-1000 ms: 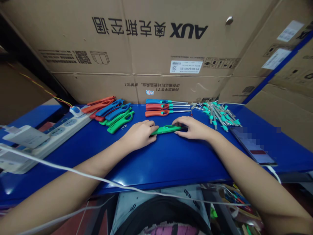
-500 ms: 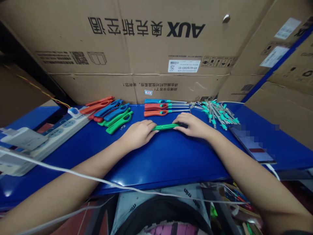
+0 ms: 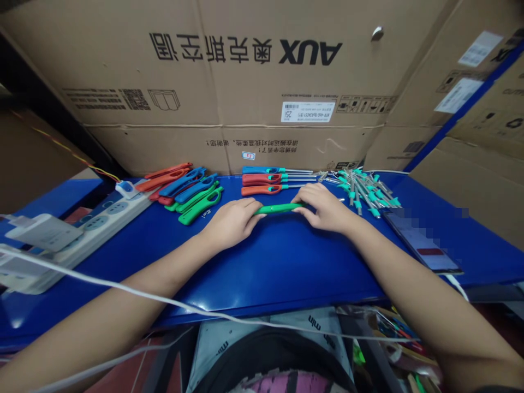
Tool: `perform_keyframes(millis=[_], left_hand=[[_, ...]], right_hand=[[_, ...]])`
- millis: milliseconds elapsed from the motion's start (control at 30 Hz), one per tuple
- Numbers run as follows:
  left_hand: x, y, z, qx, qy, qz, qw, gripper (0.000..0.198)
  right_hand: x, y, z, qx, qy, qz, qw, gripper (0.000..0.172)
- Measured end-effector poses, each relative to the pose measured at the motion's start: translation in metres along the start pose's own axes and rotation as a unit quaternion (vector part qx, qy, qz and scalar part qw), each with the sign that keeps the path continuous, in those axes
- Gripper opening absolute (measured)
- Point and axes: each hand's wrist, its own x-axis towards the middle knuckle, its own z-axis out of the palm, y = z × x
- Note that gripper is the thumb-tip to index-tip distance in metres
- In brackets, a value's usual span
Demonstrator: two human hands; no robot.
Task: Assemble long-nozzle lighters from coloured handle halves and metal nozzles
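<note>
A green long-nosed gas lighter (image 3: 280, 208) is held level between both hands just above the blue tabletop. Fingers and thumb of my left hand (image 3: 232, 222) close around its left end. My right hand (image 3: 322, 208) pinches the other end, and a bit of metal tip (image 3: 341, 200) shows beyond those fingers. Behind my hands lie lighters with metal rods, among them an orange-red lighter (image 3: 262, 190) and a blue lighter (image 3: 262, 170). Left of my left hand is a group of green, blue and orange handles, with a green handle (image 3: 200, 206) nearest.
Metal rods with teal parts (image 3: 364, 191) are heaped at the back right, near a phone (image 3: 426, 245). A white power strip (image 3: 102, 221) lies at left. One white cable (image 3: 180, 304) crosses above the forearms. A cardboard box (image 3: 229, 87) stands upright behind.
The dark gap along the green lighter has closed and its body looks whole. Its metal tip now shows past my right hand, whose grip has shifted slightly.
</note>
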Motion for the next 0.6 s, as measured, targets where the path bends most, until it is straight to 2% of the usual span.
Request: perform_keyframes(millis=[133, 233, 300, 333, 400, 467, 533, 600], left_hand=[[-0.001, 0.001, 0.003, -0.049, 0.0, -0.02, 0.999, 0.028], [0.0, 0.005, 0.006, -0.132, 0.018, -0.044, 0.99, 0.03], [0.001, 0.008, 0.008, -0.232, 0.022, -0.101, 0.967, 0.031], [0.003, 0.01, 0.008, -0.297, 0.014, -0.147, 0.943, 0.033], [0.006, 0.015, 0.008, -0.444, -0.014, -0.248, 0.861, 0.034], [0.009, 0.018, 0.006, -0.571, -0.041, -0.334, 0.749, 0.03], [0.012, 0.019, 0.003, -0.656, -0.064, -0.4, 0.637, 0.026], [0.014, 0.018, -0.001, -0.706, -0.092, -0.441, 0.546, 0.029]], right_hand=[[0.0, 0.003, 0.004, 0.015, 0.0, 0.005, 1.0, 0.014], [0.001, 0.001, 0.006, 0.038, -0.011, -0.005, 0.999, 0.017], [0.001, 0.0, 0.006, 0.057, -0.01, -0.011, 0.998, 0.019], [0.001, -0.001, 0.005, 0.064, -0.003, -0.014, 0.998, 0.023], [0.002, -0.003, 0.003, 0.07, 0.017, -0.021, 0.997, 0.033], [0.002, -0.005, 0.002, 0.065, 0.036, -0.033, 0.997, 0.036], [0.003, -0.005, 0.003, 0.054, 0.05, -0.043, 0.996, 0.028], [0.004, -0.006, 0.004, 0.045, 0.056, -0.048, 0.996, 0.019]])
